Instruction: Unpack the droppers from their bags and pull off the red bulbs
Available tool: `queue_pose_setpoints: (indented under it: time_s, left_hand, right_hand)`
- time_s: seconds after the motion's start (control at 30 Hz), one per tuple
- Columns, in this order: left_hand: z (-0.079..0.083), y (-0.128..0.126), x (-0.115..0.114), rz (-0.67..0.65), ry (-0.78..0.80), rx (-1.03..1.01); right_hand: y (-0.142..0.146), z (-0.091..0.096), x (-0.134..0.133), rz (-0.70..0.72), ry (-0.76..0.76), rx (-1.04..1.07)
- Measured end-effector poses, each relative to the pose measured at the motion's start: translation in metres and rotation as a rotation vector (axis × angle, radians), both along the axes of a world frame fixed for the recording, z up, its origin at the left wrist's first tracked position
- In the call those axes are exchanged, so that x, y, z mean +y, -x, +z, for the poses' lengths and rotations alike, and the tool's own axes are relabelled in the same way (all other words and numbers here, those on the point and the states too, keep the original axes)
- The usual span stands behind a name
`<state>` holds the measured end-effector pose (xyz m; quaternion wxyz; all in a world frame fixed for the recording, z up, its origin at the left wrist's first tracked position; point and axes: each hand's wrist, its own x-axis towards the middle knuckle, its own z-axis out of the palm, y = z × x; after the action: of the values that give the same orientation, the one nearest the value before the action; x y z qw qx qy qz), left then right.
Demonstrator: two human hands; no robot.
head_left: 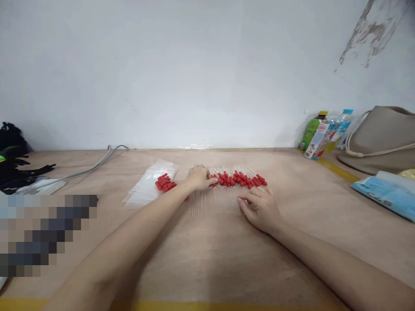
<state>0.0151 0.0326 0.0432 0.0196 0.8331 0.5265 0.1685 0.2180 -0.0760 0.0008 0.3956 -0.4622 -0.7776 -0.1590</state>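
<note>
A row of clear glass droppers with red rubber bulbs [240, 179] lies on the wooden table [207, 255], bulbs toward the wall. My left hand [199, 177] rests on the left end of the row, fingers curled over the bulbs and pinching there. My right hand [259, 207] lies flat on the clear tubes at the right, fingers stretched out and close together. A bunch of red-bulbed droppers [164, 182] sits on a stack of clear plastic bags [149, 185] to the left of my left hand.
Bottles [319, 134] stand at the back right beside a beige bag [382, 138]. A blue packet [389, 192] lies at the right edge. A grey cable [94, 166] and black items [13, 155] are at the left. A blurred patch covers the lower left.
</note>
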Motion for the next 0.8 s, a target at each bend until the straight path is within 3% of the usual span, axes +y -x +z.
queue_pose_setpoints:
  time_s: [0.17, 0.33, 0.57, 0.8]
  left_hand:
    - [0.0, 0.0, -0.006, 0.082, -0.012, -0.07]
    - [0.005, 0.02, -0.033, 0.166, -0.093, -0.139]
    - [-0.013, 0.061, -0.081, -0.167, -0.361, -0.181]
    - [-0.025, 0.058, -0.093, -0.311, -0.384, -0.111]
  right_hand:
    - [-0.001, 0.0, -0.001, -0.006, 0.009, 0.008]
    - [-0.002, -0.001, 0.0, 0.0, 0.007, 0.024]
    - [0.009, -0.001, 0.005, 0.168, -0.068, 0.086]
    - [0.028, 0.005, 0.007, 0.265, -0.017, -0.158]
